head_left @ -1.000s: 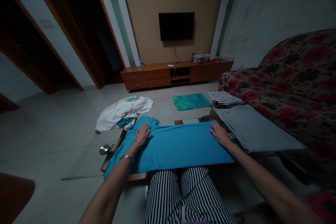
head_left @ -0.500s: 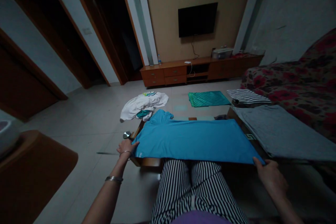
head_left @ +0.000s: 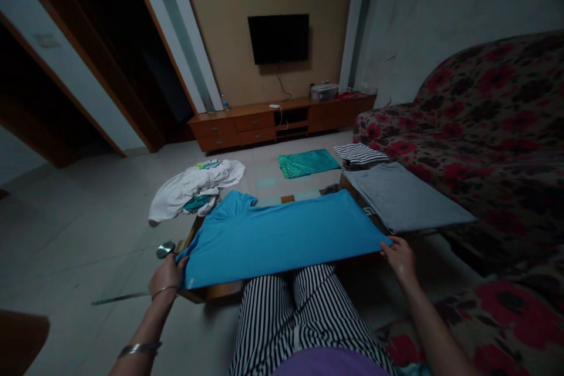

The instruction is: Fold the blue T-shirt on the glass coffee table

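Your left hand (head_left: 167, 275) is closing its thumb and fingers on the near left corner of the blue shirt (head_left: 282, 235), and your right hand (head_left: 400, 257) is pinching the near right corner between thumb and fingertips. Between them the near edge is stretching nearly straight in front of your striped trousers (head_left: 288, 311), while the rest of the shirt is lying across the low table (head_left: 220, 292), its sleeve (head_left: 235, 204) bunching at the far left.

You are probably handling something light, soft and limp, perhaps slightly slick, with nothing fragile about it. The cloth is likely giving way wherever you are not supporting it, so the two corners are serving as sound holds; a single mid-edge pinch would be leaving the ends sagging.

Further out, the grey garment (head_left: 405, 194) is lying flat to the right, the green cloth (head_left: 308, 163) is resting beyond the shirt, and the white pile (head_left: 198, 185) is crumpling at the far left.
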Motion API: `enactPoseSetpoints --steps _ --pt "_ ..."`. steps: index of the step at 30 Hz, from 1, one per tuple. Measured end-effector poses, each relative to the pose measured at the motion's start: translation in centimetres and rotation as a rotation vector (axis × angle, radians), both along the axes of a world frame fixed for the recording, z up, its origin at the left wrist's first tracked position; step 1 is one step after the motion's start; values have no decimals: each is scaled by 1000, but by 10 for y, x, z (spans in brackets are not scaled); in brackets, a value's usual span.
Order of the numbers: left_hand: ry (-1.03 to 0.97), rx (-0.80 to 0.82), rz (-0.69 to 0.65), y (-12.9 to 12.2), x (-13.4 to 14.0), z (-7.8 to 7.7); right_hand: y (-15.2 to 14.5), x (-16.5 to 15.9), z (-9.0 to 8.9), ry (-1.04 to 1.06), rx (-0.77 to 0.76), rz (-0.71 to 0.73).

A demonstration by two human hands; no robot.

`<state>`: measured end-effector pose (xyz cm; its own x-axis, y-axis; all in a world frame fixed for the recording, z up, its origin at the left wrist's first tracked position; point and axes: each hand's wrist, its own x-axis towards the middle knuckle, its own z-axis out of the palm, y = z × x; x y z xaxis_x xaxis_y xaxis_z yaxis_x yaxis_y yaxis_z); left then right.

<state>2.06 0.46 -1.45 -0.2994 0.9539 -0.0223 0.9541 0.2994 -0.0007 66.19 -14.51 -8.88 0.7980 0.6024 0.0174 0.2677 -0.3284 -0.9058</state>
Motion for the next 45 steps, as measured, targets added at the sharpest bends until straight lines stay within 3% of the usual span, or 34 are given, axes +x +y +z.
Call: enactPoseSetpoints --steps 3,6,8,10,13,15,18,22,25,30,34,37,41,45 --pt "19 -20 6 -4 -2 3 -7 5 0 -61 -128 71" --pt "93 72 -66 -7 7 12 -15 2 11 -394 -285 66" --pt "165 186 -162 -3 23 18 -6 -2 23 -617 -300 76" --pt "183 249 -280 8 46 19 19 -7 35 -747 -217 186" --pt "136 224 -476 37 91 9 82 -16 45 -867 -70 417" --pt "109 185 -590 58 120 -3 127 -21 43 -933 -54 509" --pt "52 106 -664 83 147 -21 173 -21 24 -993 -132 562" --pt "21 67 -605 95 153 -36 189 -7 -10 -1018 -222 522" --pt "10 68 -583 95 147 -39 188 5 -23 -1010 -263 464" --pt "-84 88 -532 118 138 -30 200 13 -6 -929 -381 424" --pt "-79 140 -433 174 129 -12 223 12 20 -804 -541 294" --pt "-72 105 -350 219 126 -1 237 14 31 -750 -623 287" --pt "-76 20 -187 258 125 -1 247 24 26 -633 -567 436" --pt "-104 -28 -124 275 124 -11 255 34 12 -555 -409 530"
